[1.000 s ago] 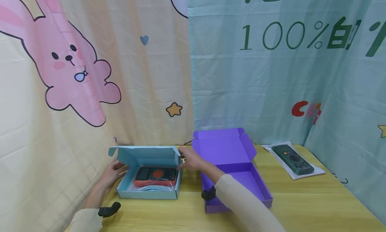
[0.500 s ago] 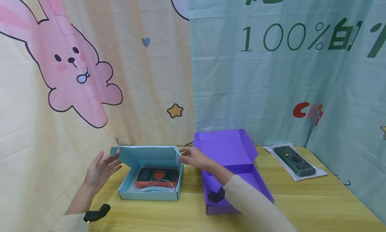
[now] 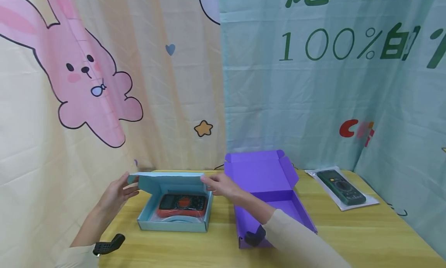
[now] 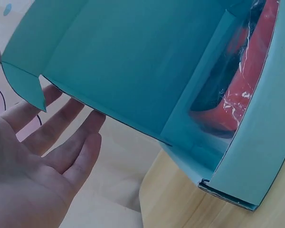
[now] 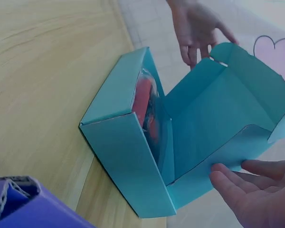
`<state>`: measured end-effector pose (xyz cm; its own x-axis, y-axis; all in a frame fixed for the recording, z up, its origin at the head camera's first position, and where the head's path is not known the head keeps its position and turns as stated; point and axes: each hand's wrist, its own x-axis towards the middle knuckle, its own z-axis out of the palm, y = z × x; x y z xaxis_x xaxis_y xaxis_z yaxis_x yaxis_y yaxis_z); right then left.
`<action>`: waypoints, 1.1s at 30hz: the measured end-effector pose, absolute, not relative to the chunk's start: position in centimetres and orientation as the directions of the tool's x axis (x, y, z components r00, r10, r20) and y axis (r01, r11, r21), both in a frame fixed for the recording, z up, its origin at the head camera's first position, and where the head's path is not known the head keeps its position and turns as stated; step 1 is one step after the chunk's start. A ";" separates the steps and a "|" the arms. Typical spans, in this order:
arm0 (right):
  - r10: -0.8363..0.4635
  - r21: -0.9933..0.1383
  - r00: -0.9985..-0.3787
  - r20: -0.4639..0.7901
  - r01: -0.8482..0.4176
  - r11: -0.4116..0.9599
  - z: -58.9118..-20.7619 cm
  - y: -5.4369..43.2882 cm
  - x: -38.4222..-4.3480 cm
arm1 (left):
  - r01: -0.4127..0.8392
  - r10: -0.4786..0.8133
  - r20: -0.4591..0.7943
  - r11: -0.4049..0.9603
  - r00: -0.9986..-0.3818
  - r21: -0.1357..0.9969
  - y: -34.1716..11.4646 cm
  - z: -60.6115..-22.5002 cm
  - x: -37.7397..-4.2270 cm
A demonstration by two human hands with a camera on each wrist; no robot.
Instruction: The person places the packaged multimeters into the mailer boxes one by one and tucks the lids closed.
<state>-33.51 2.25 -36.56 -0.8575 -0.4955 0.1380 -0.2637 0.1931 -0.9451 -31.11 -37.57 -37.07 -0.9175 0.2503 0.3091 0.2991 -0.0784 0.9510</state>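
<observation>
A light blue cardboard box holds a red-and-black multimeter in clear plastic wrap. Its hinged lid stands raised and leans forward over the meter. At the lid's left end is my left hand, its fingers extended behind the edge and thumb near the front corner. Against the lid's right side, my right hand rests with fairly straight fingertips. In the right wrist view both hands flank the lid, and the meter shows only in part behind the box wall.
Right of the blue box lies an open purple box, its lid tipped back, under my right forearm. A green-and-black multimeter in a clear bag lies farther right on the wooden table. Printed curtains hang behind the table.
The blue lid has tilted forward a little. My left hand drew away from the box's left side, then came up to the lid's left corner. My right hand stays at the right side.
</observation>
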 end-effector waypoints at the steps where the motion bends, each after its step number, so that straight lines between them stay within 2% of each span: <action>1: -0.495 -0.939 -0.857 0.142 -0.275 0.206 -36.6 2.3 -33.4 | 0.301 0.244 0.309 -0.072 -0.919 0.951 -37.5 -37.0 -31.0; 4: -0.493 -0.926 -0.855 0.161 -0.304 0.225 -36.6 2.5 -33.3 | 0.304 0.210 0.303 -0.027 -0.930 0.952 -37.4 -36.9 -30.9; 7: -0.491 -0.896 -0.849 0.196 -0.359 0.263 -36.5 2.7 -33.0 | 0.315 0.197 0.316 -0.039 -0.928 0.948 -37.4 -37.1 -30.7; 13: -0.479 -0.853 -0.849 0.223 -0.407 0.326 -36.4 2.9 -32.3 | 0.378 0.238 0.379 -0.052 -0.894 0.924 -37.8 -38.0 -30.5; 33: -0.501 -0.871 -0.821 0.275 -0.434 0.233 -37.4 2.7 -32.0 | 0.383 0.326 0.358 0.013 -0.875 0.924 -39.4 -39.1 -30.7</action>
<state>-32.04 2.66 -37.35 -0.8207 -0.5010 0.2748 -0.4335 0.2326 -0.8706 -30.66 -39.44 -39.15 -0.8747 0.3263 0.3582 0.3830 0.0128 0.9237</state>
